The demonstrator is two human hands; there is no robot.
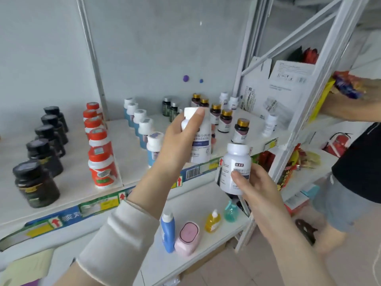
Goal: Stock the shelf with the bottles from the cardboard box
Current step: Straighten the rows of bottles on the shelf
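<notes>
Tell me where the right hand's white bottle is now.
Head view, right of centre: the right hand holds the white bottle in front of the shelf edge, just below a gold-capped bottle, right of the blue-banded bottle in the left hand.

Two capped white bottles, upright, off the shelf (125,153).
I note the taller bottle (201,139) over it, the shorter bottle (235,164) lower right at its edge.

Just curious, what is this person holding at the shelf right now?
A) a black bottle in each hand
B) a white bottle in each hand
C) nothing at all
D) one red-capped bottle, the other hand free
B: the left hand grips the upper white bottle, thumb by its cap, and the right hand grips the lower white bottle round its body.
</notes>
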